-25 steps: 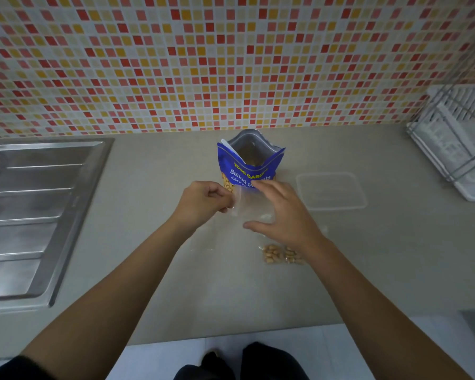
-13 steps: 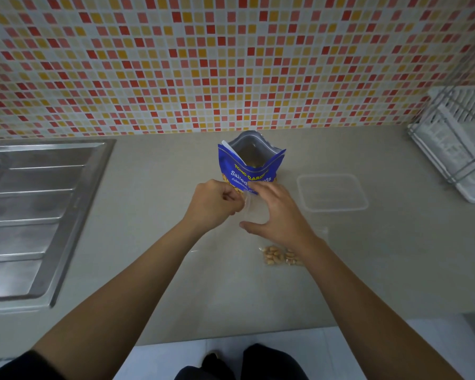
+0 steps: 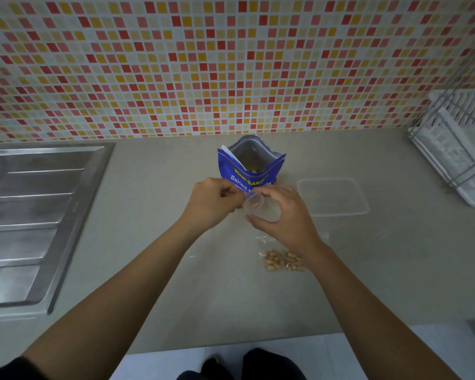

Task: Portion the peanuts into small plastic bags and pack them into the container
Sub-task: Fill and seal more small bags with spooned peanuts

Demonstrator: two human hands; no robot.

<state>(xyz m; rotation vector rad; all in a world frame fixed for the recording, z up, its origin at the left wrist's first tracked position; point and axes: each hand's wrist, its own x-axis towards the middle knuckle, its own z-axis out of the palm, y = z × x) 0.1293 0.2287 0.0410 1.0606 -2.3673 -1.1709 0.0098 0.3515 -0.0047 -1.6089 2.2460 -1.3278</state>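
Observation:
An open blue peanut pouch (image 3: 251, 167) stands upright on the beige counter, its mouth facing me. Just in front of it, my left hand (image 3: 213, 204) and my right hand (image 3: 284, 216) both pinch a small clear plastic bag (image 3: 254, 205), whose mouth is pulled open into a round hole between them. The bag looks empty. Two small filled bags of peanuts (image 3: 283, 260) lie flat on the counter below my right wrist. A clear rectangular container (image 3: 333, 197) sits to the right of the pouch with nothing visible in it.
A steel sink drainboard (image 3: 36, 223) covers the left of the counter. At the far right edge stands a white dish rack (image 3: 458, 149) with metal wires. A mosaic tile wall (image 3: 231, 64) backs the counter. More flat clear plastic (image 3: 203, 250) lies under my forearms.
My hands have drawn closer together in front of the pouch, and the small clear bag's mouth has gone from flat to spread open. The pouch and filled bags have not moved.

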